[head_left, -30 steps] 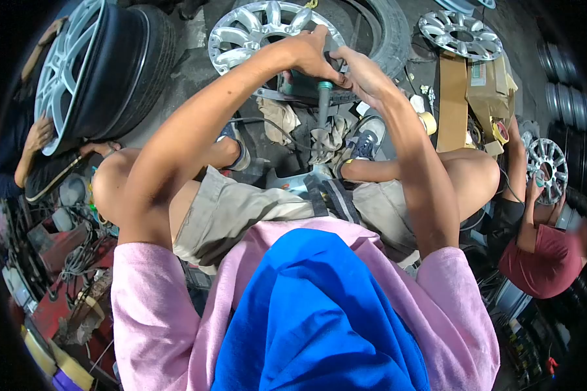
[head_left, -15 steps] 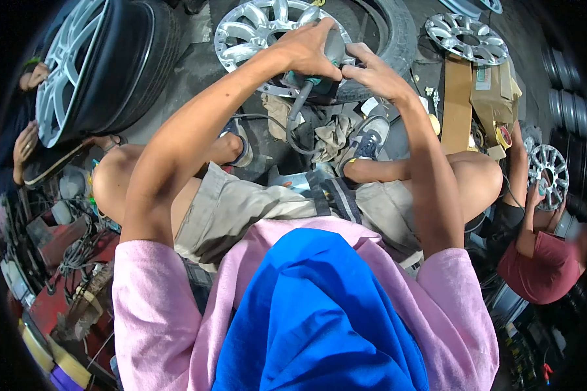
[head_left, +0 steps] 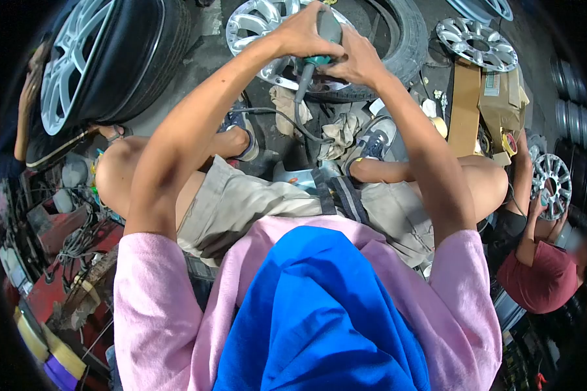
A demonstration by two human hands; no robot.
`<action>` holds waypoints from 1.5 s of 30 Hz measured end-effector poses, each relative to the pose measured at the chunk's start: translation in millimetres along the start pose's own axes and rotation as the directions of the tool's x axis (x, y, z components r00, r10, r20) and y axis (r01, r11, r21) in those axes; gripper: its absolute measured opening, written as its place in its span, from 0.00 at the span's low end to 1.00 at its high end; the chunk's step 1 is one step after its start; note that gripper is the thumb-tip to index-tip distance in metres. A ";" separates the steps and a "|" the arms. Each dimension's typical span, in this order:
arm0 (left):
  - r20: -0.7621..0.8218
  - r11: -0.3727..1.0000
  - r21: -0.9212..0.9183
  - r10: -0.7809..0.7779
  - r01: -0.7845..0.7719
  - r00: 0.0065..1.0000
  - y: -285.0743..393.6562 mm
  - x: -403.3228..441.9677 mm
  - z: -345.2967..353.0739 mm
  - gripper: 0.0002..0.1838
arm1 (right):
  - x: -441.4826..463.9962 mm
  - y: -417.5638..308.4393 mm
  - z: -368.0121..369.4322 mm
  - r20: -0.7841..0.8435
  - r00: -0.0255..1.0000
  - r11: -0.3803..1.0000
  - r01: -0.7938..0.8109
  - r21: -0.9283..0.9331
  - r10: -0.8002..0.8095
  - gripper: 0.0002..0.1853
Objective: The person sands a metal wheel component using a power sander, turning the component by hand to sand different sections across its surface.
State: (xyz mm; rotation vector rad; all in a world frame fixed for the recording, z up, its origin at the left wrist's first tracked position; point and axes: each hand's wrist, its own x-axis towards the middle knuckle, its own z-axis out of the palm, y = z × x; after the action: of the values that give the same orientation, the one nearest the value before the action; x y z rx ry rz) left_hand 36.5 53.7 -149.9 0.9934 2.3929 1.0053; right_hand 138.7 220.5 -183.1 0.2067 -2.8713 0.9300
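Note:
A corded power tool [head_left: 329,32], dark green and grey, is held over the silver alloy wheel [head_left: 244,27] at the top centre. My left hand [head_left: 306,31] wraps round the tool's body from the left. On its right side my right hand [head_left: 357,57] grips it, with the fingers partly hidden behind it. The tool's cord [head_left: 303,88] hangs down towards the floor between my feet. Whatever the underside of the tool touches is hidden by my hands.
A worn tyre [head_left: 407,49] lies right of the wheel. Crumpled cloths [head_left: 339,133] lie between my shoes. A large wheel [head_left: 78,58] stands at left beside a person's arm [head_left: 26,107]. Cardboard [head_left: 464,104] and another wheel [head_left: 477,44] are at right, near a co-worker [head_left: 540,277].
The tool has tilted and its cord end has swung left. My right hand moved off it to its right side, then closed in again. The whole view has shifted slightly.

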 end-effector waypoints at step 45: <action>0.214 0.989 -0.036 0.147 -0.143 0.966 -5.6 2.4 -4.3 0.63 | 19.1 22.1 6.6 -0.148 0.974 0.985 0.164 -0.055 -0.170 0.50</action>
State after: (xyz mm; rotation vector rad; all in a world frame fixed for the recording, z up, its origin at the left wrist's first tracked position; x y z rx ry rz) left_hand 29.9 50.6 -151.1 1.2191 2.1550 0.9169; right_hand 115.7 232.6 -198.2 0.3508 -2.6825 0.8153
